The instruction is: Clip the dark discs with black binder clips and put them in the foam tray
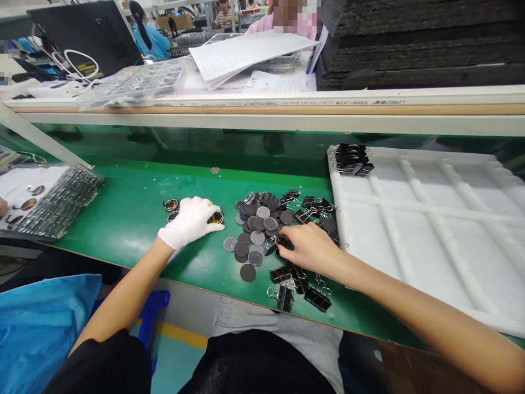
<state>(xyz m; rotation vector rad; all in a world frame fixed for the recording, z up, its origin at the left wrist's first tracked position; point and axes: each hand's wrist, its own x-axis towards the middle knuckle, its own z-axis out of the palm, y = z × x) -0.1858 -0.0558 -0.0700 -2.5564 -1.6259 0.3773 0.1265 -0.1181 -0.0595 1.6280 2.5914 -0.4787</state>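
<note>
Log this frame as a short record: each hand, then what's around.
Left hand: white-gloved, thumb and fingertips beside a round part
Right hand: bare, fingertips at a tilted disc; grip unclear
Centre: loose pile of discs, dark and grey
Binder clips: scattered near right hand; others bunched at white tray corner
Far left: stacked clear trays

Thin round black and grey discs (258, 223), loosely heaped, overlapping, one tilted on edge, small round dark-rimmed components showing orange inside (216, 218), left of the heap, black binder clips with silver wire handles (318, 299), strewn along its right.
</note>
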